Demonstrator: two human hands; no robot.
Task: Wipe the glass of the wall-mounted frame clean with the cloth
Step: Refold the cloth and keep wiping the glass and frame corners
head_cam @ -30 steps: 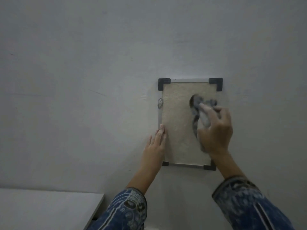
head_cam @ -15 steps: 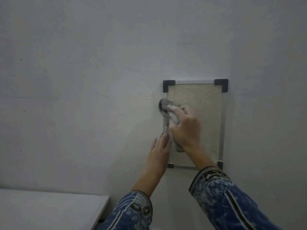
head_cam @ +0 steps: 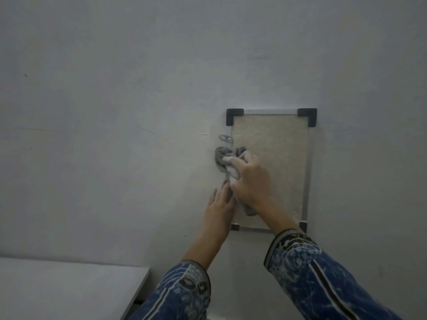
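A rectangular frame (head_cam: 277, 125) hangs upright on the grey wall, with a silver rim, black corner pieces and a beige panel behind its glass. My right hand (head_cam: 250, 179) grips a bunched grey cloth (head_cam: 223, 158) and holds it against the frame's left edge at mid height. The cloth spills over onto the wall, and a tail of it hangs below my wrist. My left hand (head_cam: 219, 204) lies flat with straight fingers against the wall beside the frame's lower left edge, just under my right hand.
A small metal hanging tab (head_cam: 225, 138) sticks out from the frame's left side above the cloth. A white tabletop (head_cam: 69, 289) fills the lower left corner below the wall.
My right hand swept the cloth from the upper right of the glass across to the left edge, then slightly lower. My left hand stayed at the lower left edge.
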